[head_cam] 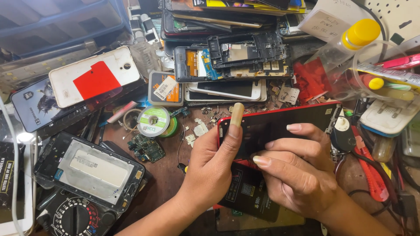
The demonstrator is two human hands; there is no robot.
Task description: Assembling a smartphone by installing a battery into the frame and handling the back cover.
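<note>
Head view: red-framed phone (280, 124) gripped between both hands' fingers (302, 146)

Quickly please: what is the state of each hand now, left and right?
Left hand: closed on the near end of the red-framed phone, thumb up along its edge.
Right hand: fingers curled on the same phone, gripping it.

Two bare hands, left hand (210, 164) and right hand (297, 170), forearms bare to the frame edge. No sleeves, gloves, rings, watch or bands in view. Fingernails grown long and rounded, unpainted, notably on the left thumb and right fingers (262, 161).
</note>
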